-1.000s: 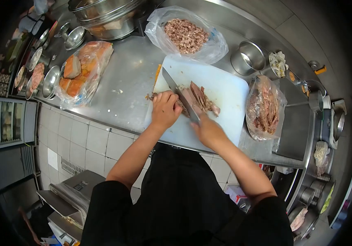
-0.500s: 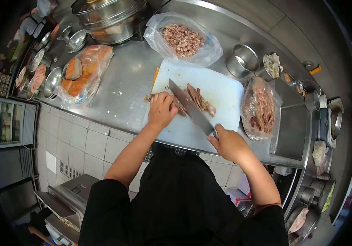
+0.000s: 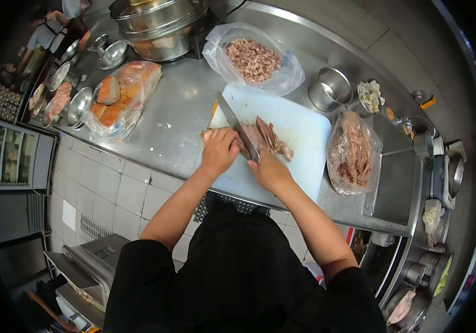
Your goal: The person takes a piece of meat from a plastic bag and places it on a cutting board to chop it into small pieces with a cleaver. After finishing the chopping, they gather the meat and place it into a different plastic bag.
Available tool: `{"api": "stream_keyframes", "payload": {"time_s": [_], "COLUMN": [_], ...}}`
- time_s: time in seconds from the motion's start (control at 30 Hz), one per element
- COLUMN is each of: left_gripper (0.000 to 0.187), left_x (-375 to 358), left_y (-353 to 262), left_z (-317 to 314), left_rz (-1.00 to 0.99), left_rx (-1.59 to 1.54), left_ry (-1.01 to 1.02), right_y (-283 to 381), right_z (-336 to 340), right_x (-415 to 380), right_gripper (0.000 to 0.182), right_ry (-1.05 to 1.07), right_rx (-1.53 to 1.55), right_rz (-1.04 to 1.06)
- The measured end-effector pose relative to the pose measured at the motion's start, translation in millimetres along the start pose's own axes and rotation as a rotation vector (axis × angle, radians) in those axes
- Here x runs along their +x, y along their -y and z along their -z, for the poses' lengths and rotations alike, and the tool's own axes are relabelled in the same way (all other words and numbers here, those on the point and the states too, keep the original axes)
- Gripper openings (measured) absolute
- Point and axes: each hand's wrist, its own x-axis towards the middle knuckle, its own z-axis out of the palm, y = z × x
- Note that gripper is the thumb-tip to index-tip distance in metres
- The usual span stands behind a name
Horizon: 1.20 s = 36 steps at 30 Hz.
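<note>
On the white cutting board [image 3: 299, 161] lies brown meat [image 3: 268, 135], partly cut into strips. My left hand [image 3: 218, 149] presses the left end of the meat, its fingers curled together close to the blade. Wrapped round the handle of a large knife [image 3: 238, 126], my right hand [image 3: 271, 173] is near the middle of the board. The blade points up and to the left, against the meat between my two hands. My left fingers partly hide the meat under them.
A bag of diced meat [image 3: 253, 60] and a metal pot [image 3: 330, 89] stand behind the board. Bagged meat [image 3: 354, 152] lies to its right, beside a sink [image 3: 396, 191]. Bagged orange-brown blocks [image 3: 118, 102] and metal bowls [image 3: 80, 106] are at the left. A person [image 3: 46, 34] stands far back left.
My right hand and the knife have moved left, closer to my left hand. The blade is now steeper in view and against the meat. My left hand has barely moved.
</note>
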Motion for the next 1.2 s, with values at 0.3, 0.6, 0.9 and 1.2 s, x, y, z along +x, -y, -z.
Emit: {"api": "stream_keyframes", "payload": {"time_s": [0.3, 0.6, 0.9, 1.2], "left_gripper": [0.027, 0.029, 0.028, 0.023], "left_x": [-3.7, 1.5, 5.2, 2.4], "left_y": [4.5, 5.0, 8.6, 10.0], "left_z": [-5.5, -8.8, -7.2, -7.3], "left_rz": [0.0, 0.022, 0.002, 0.0], "left_rx": [0.009, 0.037, 0.002, -0.035], "left_ry": [-0.123, -0.073, -0.07, -0.112], "right_y": [3.6, 17.6, 13.4, 9.9], "right_z": [65.4, 102.8, 40.0, 26.5], "right_x": [-41.2, -70.8, -15.7, 11.4], "right_gripper": [0.044, 0.045, 0.04, 0.045], "right_ry": [0.099, 0.367, 0.216, 0.1], "right_rx": [-0.088, -0.216, -0.018, -0.065], "right_rz": [0.022, -0.101, -0.025, 0.037]}}
